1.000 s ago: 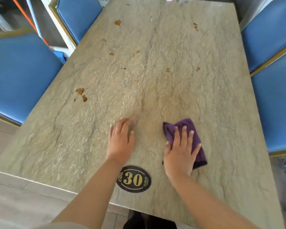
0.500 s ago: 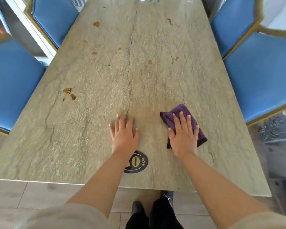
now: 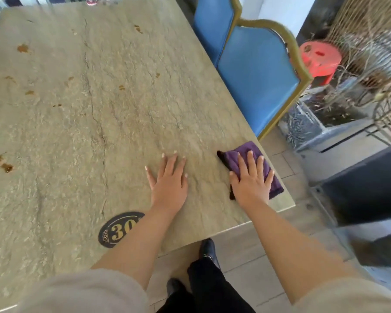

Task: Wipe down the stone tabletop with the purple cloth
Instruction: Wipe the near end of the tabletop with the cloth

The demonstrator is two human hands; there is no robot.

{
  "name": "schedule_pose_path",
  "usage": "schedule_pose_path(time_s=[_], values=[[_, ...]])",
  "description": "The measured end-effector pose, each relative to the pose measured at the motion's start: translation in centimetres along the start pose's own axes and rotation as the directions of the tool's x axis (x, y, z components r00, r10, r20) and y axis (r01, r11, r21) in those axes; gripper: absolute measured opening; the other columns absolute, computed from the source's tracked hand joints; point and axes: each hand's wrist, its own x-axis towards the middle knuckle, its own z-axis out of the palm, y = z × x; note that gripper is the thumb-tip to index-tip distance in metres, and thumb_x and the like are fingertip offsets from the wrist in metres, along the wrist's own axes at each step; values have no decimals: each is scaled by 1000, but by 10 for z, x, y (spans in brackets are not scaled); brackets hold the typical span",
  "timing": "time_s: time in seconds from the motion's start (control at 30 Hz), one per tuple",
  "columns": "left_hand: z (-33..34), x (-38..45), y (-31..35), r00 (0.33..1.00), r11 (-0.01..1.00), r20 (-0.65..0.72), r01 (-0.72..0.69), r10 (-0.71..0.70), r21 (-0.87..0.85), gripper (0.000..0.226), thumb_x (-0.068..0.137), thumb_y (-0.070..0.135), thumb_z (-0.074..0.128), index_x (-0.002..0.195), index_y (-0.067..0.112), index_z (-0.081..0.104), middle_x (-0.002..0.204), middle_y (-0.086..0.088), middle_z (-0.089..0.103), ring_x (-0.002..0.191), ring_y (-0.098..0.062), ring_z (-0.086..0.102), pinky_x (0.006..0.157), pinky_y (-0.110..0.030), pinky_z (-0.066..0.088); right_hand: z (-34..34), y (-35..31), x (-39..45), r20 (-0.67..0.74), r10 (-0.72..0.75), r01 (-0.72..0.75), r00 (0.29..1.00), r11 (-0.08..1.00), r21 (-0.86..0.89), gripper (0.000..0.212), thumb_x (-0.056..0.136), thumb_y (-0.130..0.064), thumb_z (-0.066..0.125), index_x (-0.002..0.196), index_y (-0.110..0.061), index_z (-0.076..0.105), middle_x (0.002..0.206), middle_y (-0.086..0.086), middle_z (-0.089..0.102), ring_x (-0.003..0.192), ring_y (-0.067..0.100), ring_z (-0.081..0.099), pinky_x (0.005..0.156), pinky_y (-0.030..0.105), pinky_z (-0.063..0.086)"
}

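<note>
Right hand (image 3: 251,179), fingers spread, is pressing the cloth (image 3: 253,163) flat near the table (image 3: 122,114) corner (left hand (image 3: 169,179), also splayed, is bracing); even pressure should be sweeping toward the stains (image 3: 0,162).

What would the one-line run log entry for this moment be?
right hand: flat on purple cloth, near right table edge | left hand: flat on stone tabletop | brown stains: not wiped

- Head view: single, worn high, angled forward and down.
- Frames stone tabletop (image 3: 99,98) near corner closely; blue chairs (image 3: 255,73) at right.
</note>
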Motion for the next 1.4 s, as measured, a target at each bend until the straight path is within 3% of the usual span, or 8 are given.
schedule_pose_path(time_s=[0.27, 0.53, 0.63, 0.83, 1.1, 1.17, 1.3, 1.4], values=[[2, 1, 9, 997, 997, -63, 55, -52, 45, 49, 99, 32, 29, 148, 33, 28, 159, 11, 17, 148, -18, 6, 117, -57, 2, 13, 24, -53, 105, -668, 676, 737, 729, -109, 57, 94, -61, 24, 148, -48, 10, 160, -14, 3, 148, 19, -9, 116, 55, -3], [-4, 24, 6, 978, 989, -149, 146, -146, -11, 46, 97, 33, 40, 143, 30, 38, 150, 10, 34, 138, -16, 27, 117, -53, 10, -1, -40, 45, 66, 43, -41, 997, 999, -34, 62, 96, -58, 14, 150, -38, -8, 159, -1, -19, 143, 31, -24, 109, 65, -14], [-11, 50, 1, 958, 973, -171, 225, -230, -51, 47, 96, 27, 40, 143, 28, 38, 151, 9, 33, 140, -16, 26, 118, -53, 7, 8, -86, 57, 110, -152, 160, 982, 985, -64, 62, 96, -56, 13, 149, -33, -10, 157, 2, -23, 141, 36, -26, 105, 68, -15], [-27, 101, -34, 875, 887, -158, 462, -458, -8, 57, 101, 35, 26, 152, 39, 1, 162, 7, 4, 149, -22, -8, 117, -55, -8, 4, -61, 142, 151, -874, 885, 462, 444, -138, 54, 95, -58, 24, 147, -47, 16, 159, -12, 12, 148, 19, 3, 117, 56, 7], [-17, 109, -40, 839, 848, -213, 525, -501, 74, 61, 96, 49, 15, 152, 35, -4, 162, 10, -8, 148, -17, -16, 118, -53, -8, 0, -168, 212, 92, -274, 283, 957, 952, -118, 61, 95, -59, 10, 149, -37, -11, 159, 2, -20, 142, 36, -24, 107, 69, -9], [-17, 109, -40, 818, 838, -247, 544, -519, 40, 68, 93, 51, 18, 154, 25, 1, 163, 4, -1, 149, -15, -10, 120, -51, -4, 10, -195, 201, 141, -496, 513, 857, 848, -136, 61, 95, -59, 10, 148, -38, -10, 158, -1, -20, 142, 35, -25, 107, 68, -12], [-18, 109, -39, 790, 811, -250, 584, -559, 32, 75, 91, 54, 18, 153, 13, 9, 162, -2, 4, 149, -15, -3, 120, -50, 0, 16, -201, 222, 185, -959, 976, 217, 207, -73, 57, 93, -60, 18, 148, -43, 16, 160, -10, 7, 148, 23, -1, 115, 60, 5], [-18, 110, -40, 795, 811, -234, 583, -560, 40, 72, 92, 52, 22, 154, 18, 10, 162, -2, 5, 149, -16, -2, 120, -51, -1, 12, -215, 270, 183, -959, 976, 217, 207, -72, 54, 95, -59, 18, 147, -47, 13, 159, -14, 7, 148, 16, 0, 118, 53, 5]])
